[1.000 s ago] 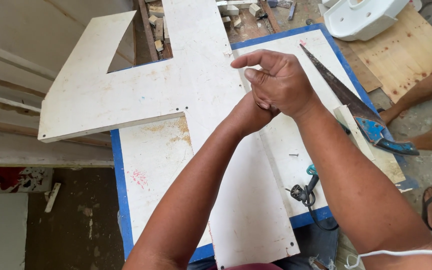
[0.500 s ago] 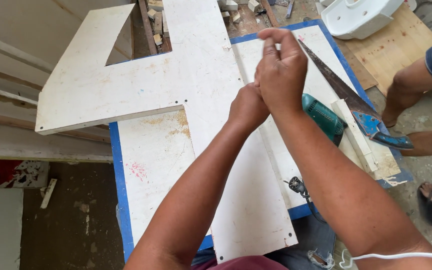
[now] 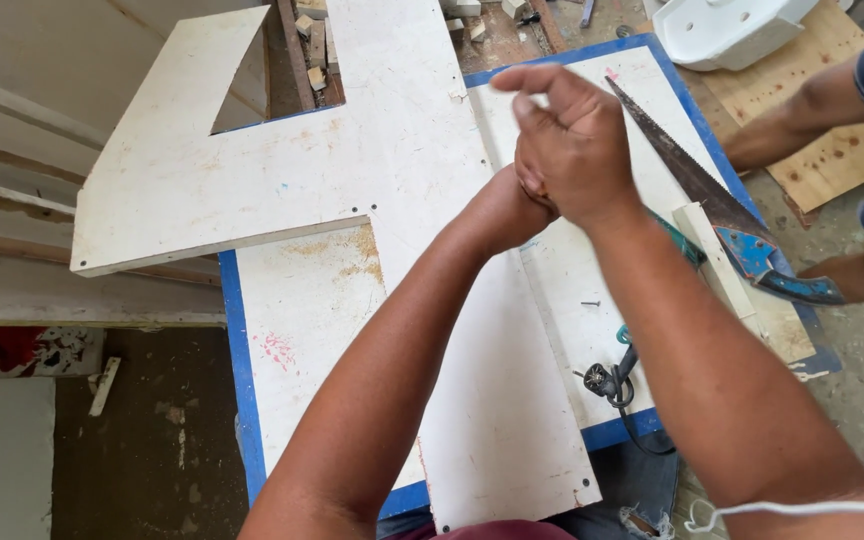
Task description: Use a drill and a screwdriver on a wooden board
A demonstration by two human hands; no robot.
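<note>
**Reporter:** What lay on the bench when this was taken?

**Worker:** The biggest thing was the blue-edged work table (image 3: 242,400), white on top and scuffed. Across it lay a white cut board (image 3: 392,160), a long strip with an arm jutting off the table's left side and a notch cut from its upper part. Everything else I place against that board.

**Reporter:** And your hands?

**Worker:** Both were raised over the board's right edge. My right hand (image 3: 572,150) was on top, fingers curled loosely, forefinger bent forward. My left hand (image 3: 507,210) was tucked beneath it, mostly hidden, pressed against the right palm. Whether either gripped anything I could not tell; nothing showed between them.

**Reporter:** What sat to the right of the board?

**Worker:** A handsaw (image 3: 692,180) lay slantwise, its blade running from near my knuckles down to a worn blue handle at the table's right edge. A narrow pale wood strip (image 3: 717,265) lay just under that blade. A teal tool (image 3: 677,245) peeked out from behind my right forearm, close beside the strip.

**Reporter:** Smaller things?

**Worker:** A black plug and cord (image 3: 607,385) sat near the board's lower right, and a single screw (image 3: 590,303) lay just above it. Beyond the table, another person's arm (image 3: 802,110) rested over plywood (image 3: 832,160), near a white basin (image 3: 722,30).
</note>
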